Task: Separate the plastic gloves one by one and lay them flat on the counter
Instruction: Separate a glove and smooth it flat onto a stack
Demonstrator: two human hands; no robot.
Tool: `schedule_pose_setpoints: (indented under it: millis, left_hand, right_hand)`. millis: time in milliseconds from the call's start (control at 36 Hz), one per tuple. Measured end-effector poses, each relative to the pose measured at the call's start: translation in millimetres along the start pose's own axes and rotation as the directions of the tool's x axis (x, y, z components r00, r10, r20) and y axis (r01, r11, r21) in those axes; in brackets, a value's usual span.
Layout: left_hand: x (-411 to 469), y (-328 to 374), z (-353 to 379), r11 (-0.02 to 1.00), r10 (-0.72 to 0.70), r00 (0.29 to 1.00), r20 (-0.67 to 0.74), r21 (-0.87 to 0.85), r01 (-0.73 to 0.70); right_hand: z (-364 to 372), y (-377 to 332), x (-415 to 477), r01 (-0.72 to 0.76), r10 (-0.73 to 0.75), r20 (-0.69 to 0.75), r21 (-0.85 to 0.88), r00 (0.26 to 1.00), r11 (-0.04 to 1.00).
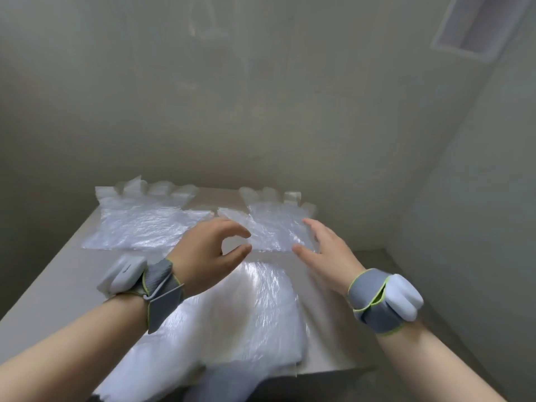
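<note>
Two clear plastic gloves lie flat at the back of the grey counter [58, 274], fingers against the wall: one at the left [139, 224], one at the right [275, 224]. A thick stack of plastic gloves [232, 320] lies near the front edge and hangs over it. My left hand [208, 250] hovers over the far end of the stack, fingers loosely curved, thumb and forefinger apart, holding nothing. My right hand [324, 250] is over the right glove's near edge with its fingers spread and straight. Both wrists wear grey straps with white sensor units.
Plain grey walls close the counter in at the back and on the right [464, 227]. A vent panel [478, 27] shows at the upper right. Bare counter runs along the left side and to the right of the stack.
</note>
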State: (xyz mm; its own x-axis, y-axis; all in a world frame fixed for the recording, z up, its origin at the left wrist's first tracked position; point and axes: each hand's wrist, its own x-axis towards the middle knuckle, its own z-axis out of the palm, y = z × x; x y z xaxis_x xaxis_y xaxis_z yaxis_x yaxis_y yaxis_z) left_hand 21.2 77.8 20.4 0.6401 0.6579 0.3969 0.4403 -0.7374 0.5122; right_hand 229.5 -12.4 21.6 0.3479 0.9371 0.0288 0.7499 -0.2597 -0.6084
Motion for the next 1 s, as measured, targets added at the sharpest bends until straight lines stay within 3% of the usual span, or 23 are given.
schedule_pose_setpoints:
  millis: [222, 389, 611, 861, 1000]
  left_hand:
    - [-59, 18, -12, 0.974, -0.142, 0.99, 0.011, -0.176, 0.141]
    - [-112, 31, -2, 0.944, -0.199, 0.98, 0.001, -0.269, 0.192]
    - [-115, 42, 12, 0.955, -0.217, 0.976, -0.02, -0.209, 0.208]
    - [-110, 41, 42, 0.982, -0.188, 0.98, 0.061, 0.013, 0.188]
    - [-111, 37, 44, 0.978, -0.207, 0.978, 0.019, 0.012, 0.207]
  right_hand:
    - [17, -18, -63, 0.039, -0.021, -0.089, 0.205, 0.996, 0.978]
    - [42, -17, -114, -0.007, 0.134, -0.216, 0.506, 0.967, 0.863]
    - [42, -12, -130, -0.001, 0.154, -0.25, 0.521, 0.956, 0.853]
    - [40, 3, -140, 0.002, 0.177, -0.285, 0.533, 0.942, 0.846]
    - [42, 8, -140, 0.002, 0.179, -0.287, 0.533, 0.941, 0.846]
